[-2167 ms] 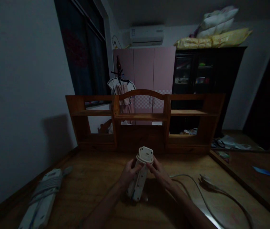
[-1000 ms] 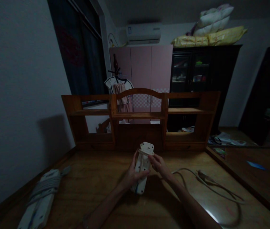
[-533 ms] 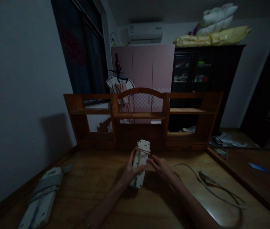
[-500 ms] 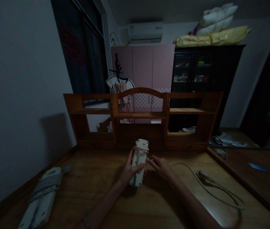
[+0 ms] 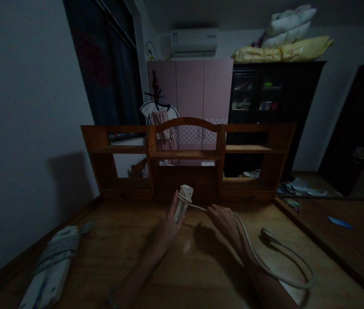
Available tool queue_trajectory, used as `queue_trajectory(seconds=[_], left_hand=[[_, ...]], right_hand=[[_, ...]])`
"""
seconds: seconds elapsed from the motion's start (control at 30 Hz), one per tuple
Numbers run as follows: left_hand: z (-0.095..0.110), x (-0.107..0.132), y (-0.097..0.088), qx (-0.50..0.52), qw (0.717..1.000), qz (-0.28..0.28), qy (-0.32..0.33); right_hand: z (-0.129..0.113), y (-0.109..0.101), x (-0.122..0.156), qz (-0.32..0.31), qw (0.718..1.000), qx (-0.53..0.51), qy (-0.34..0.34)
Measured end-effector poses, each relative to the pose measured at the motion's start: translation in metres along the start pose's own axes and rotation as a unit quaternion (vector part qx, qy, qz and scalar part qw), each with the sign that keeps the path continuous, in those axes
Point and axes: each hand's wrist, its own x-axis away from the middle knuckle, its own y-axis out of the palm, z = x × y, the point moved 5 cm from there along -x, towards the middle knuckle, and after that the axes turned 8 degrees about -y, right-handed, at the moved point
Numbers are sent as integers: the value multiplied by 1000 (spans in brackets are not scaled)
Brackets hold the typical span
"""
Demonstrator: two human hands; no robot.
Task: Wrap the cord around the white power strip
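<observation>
My left hand holds a white power strip upright over the wooden desk, with fingers stretched along its side. A loop of its white cord sits around the strip's top end. My right hand pinches that cord just right of the strip. From there the cord runs past my right wrist, curves over the desk and ends at the plug lying at the right.
A second white power strip with its cord wound around it lies at the desk's left front. A wooden shelf unit stands along the desk's back edge. A wall borders the left; the desk's right edge drops off.
The strip has turned edge-on and moved slightly away from me. My right hand has pulled the cord out to the right, and the loose cord's loop has shifted on the desk.
</observation>
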Motion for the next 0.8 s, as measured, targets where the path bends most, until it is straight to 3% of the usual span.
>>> queue_trajectory(seconds=[0.13,0.33,0.57,0.67,0.8], left_hand=[[-10,-3,0,-144,989,27,3],[-30,-9,-9,-397,916,61,9],[-30,-10,4,-474,879,16,38],[-20,-2,21,-464,878,-39,111],[-4,15,42,-409,879,-89,229]], right_hand=[[-17,10,-5,-29,1000,2,-1],[-33,16,-4,-75,997,-28,-9],[-32,-12,-2,-76,996,-1,-49],[-33,-36,-1,-31,997,11,-75],[-29,-69,4,123,987,9,-101]])
